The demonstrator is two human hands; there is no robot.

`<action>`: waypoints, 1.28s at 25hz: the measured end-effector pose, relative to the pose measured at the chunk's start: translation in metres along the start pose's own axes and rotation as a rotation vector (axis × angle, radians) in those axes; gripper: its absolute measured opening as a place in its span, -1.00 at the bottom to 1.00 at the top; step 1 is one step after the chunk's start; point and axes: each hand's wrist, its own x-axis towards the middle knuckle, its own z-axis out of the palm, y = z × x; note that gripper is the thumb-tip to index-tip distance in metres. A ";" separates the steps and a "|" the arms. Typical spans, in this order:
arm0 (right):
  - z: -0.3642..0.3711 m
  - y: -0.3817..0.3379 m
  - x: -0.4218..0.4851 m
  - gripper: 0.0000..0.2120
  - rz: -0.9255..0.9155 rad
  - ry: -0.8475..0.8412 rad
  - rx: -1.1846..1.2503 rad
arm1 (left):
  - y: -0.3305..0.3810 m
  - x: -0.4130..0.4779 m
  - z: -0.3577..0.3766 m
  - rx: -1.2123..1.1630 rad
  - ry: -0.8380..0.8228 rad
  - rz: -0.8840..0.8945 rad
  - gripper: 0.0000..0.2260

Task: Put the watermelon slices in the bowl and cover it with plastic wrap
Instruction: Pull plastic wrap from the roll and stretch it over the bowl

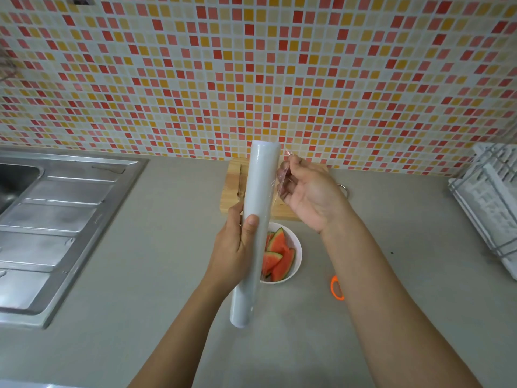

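— Which grip has the plastic wrap roll?

— The left grip is clenched round its middle, thumb on the front. The roll's long axis runs away from the person, far end toward the tiled wall, near end low over the desk.

— And the right grip?

— It pinches the loose film edge just beside the roll's right flank, up near the far end. The film is clear and hard to trace further.

— Where are the watermelon slices?

— Already in the white bowl, which stands on the desk below the roll's near half, showing on its right side, uncovered.

— So what does the next move turn on?

— My judgement: the film must come off sideways, rightward, across the roll's axis. The bowl lies nearer the person than the right grip, so the sheet has to travel down and toward the body to span the rim. Of the 2, the left grip is nearer the bowl.
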 end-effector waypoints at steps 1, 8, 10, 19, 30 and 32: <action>0.000 0.000 -0.001 -0.84 -0.041 -0.007 -0.025 | 0.001 0.000 -0.001 -0.006 0.006 0.003 -0.55; -0.002 -0.004 -0.001 -0.94 -0.171 -0.001 -0.179 | 0.006 0.003 -0.009 0.047 0.038 0.002 -0.59; -0.002 0.001 0.000 -0.90 -0.249 0.010 -0.177 | 0.007 0.003 -0.009 0.031 0.060 -0.024 -0.64; -0.030 0.054 -0.001 -0.88 -0.424 0.231 -0.095 | 0.017 0.014 -0.021 0.010 0.125 -0.047 -0.67; -0.019 0.110 0.003 -0.76 -0.230 0.111 -0.204 | 0.008 0.017 -0.025 0.131 0.107 -0.152 -0.65; -0.018 0.115 0.002 -0.74 -0.262 0.217 -0.267 | 0.007 0.020 -0.018 0.170 0.119 -0.185 -0.62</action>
